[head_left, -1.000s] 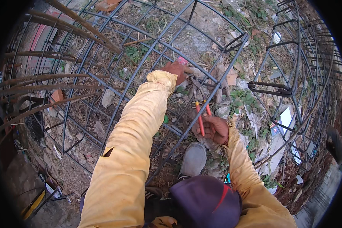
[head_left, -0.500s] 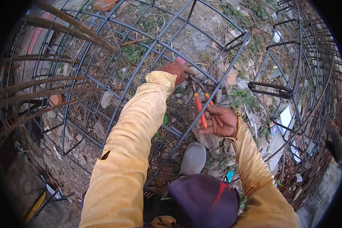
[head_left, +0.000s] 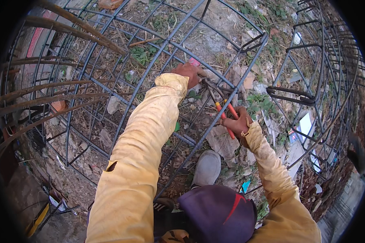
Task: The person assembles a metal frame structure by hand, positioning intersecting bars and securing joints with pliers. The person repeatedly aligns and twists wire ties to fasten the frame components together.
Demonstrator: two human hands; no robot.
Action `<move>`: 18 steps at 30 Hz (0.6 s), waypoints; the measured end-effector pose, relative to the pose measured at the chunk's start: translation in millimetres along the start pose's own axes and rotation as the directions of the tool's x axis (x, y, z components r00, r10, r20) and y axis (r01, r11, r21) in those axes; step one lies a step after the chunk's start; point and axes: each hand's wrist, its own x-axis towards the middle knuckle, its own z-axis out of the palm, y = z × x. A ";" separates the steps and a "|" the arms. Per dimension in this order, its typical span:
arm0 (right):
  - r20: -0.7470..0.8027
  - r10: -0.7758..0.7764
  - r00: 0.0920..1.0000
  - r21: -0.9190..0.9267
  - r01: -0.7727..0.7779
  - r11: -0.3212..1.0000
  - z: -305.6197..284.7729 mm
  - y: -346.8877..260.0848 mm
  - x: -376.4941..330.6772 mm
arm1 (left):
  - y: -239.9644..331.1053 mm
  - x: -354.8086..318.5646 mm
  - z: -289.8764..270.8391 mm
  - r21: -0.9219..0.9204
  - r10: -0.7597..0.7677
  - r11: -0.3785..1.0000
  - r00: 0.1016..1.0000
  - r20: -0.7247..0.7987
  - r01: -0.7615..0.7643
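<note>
Pincers with orange-red handles (head_left: 221, 111) are in my right hand (head_left: 240, 123), whose fingers are closed around the grips. The dark jaws reach up and left to a crossing of steel bars beside my left hand. My left hand (head_left: 187, 75) is bent down at that crossing, its fingers curled and mostly hidden, so what they hold is unclear. A small pink thing (head_left: 194, 62) shows just beyond its knuckles. Around both hands lies a rebar cage (head_left: 215, 121) of long bars and square ties; one long bar runs between the pincers' jaws and my right hand.
Rusty bars (head_left: 65, 86) jut in from the left. More tied cages (head_left: 321, 69) stand at the right. Below are dirt, weeds, a flat stone (head_left: 221, 143) and brick pieces (head_left: 60, 106). My grey shoe (head_left: 207, 168) is near the cage; a dark cap (head_left: 217, 212) shows at the bottom.
My right hand has turned from palm up with loose fingers to knuckles up, closing round the handles. The pincers have swung slightly to the right. My left hand stays at the crossing.
</note>
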 end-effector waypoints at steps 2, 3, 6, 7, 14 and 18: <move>-0.236 -0.291 0.927 -0.416 0.174 0.892 6.4 11.1 -1.2 | 3.7 0.6 -0.3 0.018 -0.023 1.000 1.000 -0.011 0.023; -0.280 -0.537 0.795 -0.620 0.277 0.734 11.8 35.3 7.8 | 7.2 -1.3 -3.5 0.026 -0.031 0.999 0.999 -0.022 0.032; -0.235 -0.491 0.839 -0.690 0.211 0.692 25.6 25.5 -2.0 | -5.7 0.1 2.1 -0.017 -0.043 0.999 0.999 -0.016 0.042; -0.197 -0.405 0.893 -0.666 0.181 0.723 26.7 22.5 -1.9 | -6.1 0.0 2.7 -0.021 -0.059 0.998 0.998 -0.011 0.058; 0.064 -0.451 0.890 -0.573 0.403 0.714 -24.4 37.7 16.7 | 10.4 -7.9 -6.5 -0.051 -0.066 0.997 0.998 -0.007 0.065; -0.068 -0.290 0.955 -0.599 0.193 0.777 -14.3 20.6 4.3 | 14.9 -12.7 -7.5 0.001 -0.075 0.997 0.989 -0.124 0.076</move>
